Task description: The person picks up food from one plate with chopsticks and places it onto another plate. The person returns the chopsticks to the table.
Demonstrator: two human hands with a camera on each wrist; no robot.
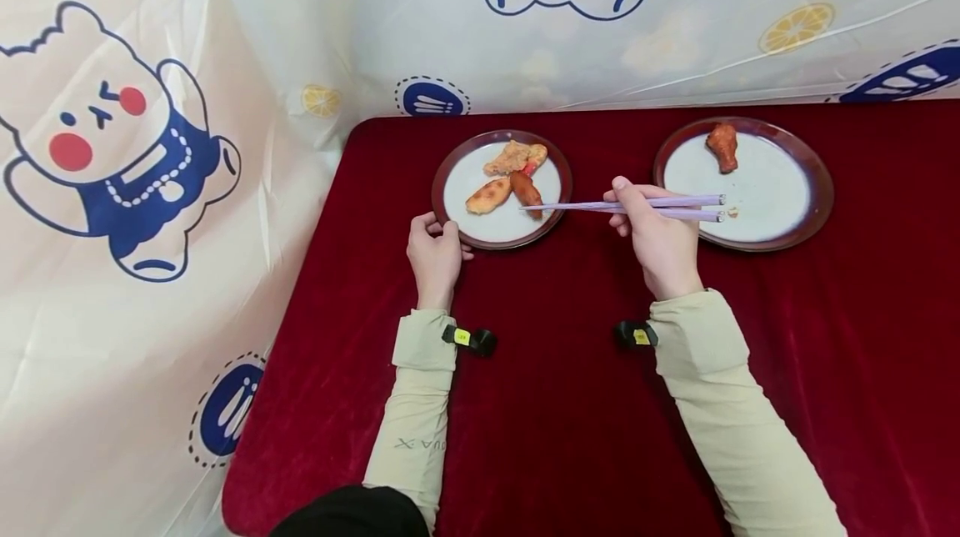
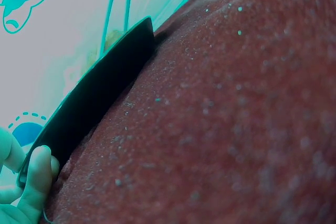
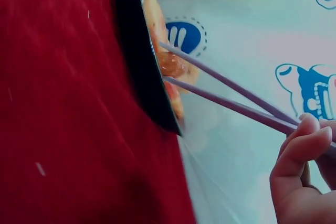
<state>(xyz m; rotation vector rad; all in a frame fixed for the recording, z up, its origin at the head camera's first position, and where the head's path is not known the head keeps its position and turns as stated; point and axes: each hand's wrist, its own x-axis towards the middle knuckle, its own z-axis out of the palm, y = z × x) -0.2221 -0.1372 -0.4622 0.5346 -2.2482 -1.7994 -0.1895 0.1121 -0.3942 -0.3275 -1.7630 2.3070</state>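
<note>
My left hand (image 1: 435,258) grips the near left rim of a brown-rimmed white plate (image 1: 501,228); the left wrist view shows the thumb in front of the plate's dark side (image 2: 105,87). On it lie a pale browned oval piece (image 1: 489,196), a darker brown piece of food (image 1: 526,189) and a crusted piece with some red (image 1: 510,158). My right hand (image 1: 660,241) holds a pair of lilac chopsticks (image 1: 585,206), tips over the plate at the darker piece. In the right wrist view, the chopsticks (image 3: 231,95) are spread, with the darker piece (image 3: 170,65) between their tips.
To the right is a second brown-rimmed plate (image 1: 772,187) bearing a fried drumstick (image 1: 722,145) and a small crumb (image 1: 732,213). Both plates stand on a dark red velvet cloth (image 1: 555,404). Behind and to the left hangs a printed white curtain (image 1: 247,62).
</note>
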